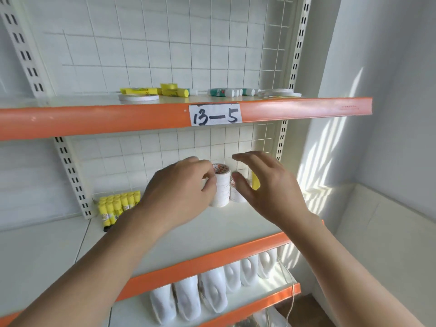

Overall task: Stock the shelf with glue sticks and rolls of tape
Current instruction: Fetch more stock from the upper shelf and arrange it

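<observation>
Two forearms reach in over the orange-edged middle shelf (212, 234), both hands at the tape.

The left hand (179, 192) curls its fingers round the taller stack of tape rolls (221, 190), apparently squaring it up so the column stands true; the right hand (262, 185) hovers just right of that stack, fingers spread and holding nothing, ready to steady the shorter stack (236, 192) beside it. Two white stacks show, with something yellow (255, 182) half hidden behind the right hand, possibly another roll. Well left of the tall stack, upright yellow glue sticks (118, 206) are packed in a block, roughly a dozen. Above it, the upper shelf (165, 115) carries loose glue sticks and flat tape rolls.
</observation>
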The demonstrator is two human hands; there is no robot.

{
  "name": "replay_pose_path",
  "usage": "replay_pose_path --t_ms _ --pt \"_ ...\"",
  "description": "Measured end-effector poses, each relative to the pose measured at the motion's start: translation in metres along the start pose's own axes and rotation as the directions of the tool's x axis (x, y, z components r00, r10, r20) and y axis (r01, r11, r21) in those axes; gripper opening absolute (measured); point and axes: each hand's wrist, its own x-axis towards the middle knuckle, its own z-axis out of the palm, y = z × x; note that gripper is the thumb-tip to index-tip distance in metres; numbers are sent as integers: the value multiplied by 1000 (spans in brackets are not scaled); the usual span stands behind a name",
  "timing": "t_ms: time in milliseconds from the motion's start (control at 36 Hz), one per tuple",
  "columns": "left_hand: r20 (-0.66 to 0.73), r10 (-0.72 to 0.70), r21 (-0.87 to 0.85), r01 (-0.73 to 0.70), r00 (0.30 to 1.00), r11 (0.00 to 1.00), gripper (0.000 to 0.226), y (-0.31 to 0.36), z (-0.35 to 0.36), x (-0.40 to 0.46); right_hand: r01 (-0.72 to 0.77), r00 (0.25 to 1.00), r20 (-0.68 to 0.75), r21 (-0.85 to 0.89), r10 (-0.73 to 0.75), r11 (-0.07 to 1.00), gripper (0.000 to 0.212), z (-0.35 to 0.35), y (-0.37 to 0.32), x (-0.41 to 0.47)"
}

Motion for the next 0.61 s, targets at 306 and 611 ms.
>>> replay_pose_path --t_ms 306,611 --pt "-237 78 50 -68 968 996 15 -9 -113 11 119 987 -103 -33 -122 992 31 -35 -51 74" --pt "-158 -45 212 78 986 974 17 -43 -146 78 104 979 185 -68 -90 992 31 -9 -38 153"
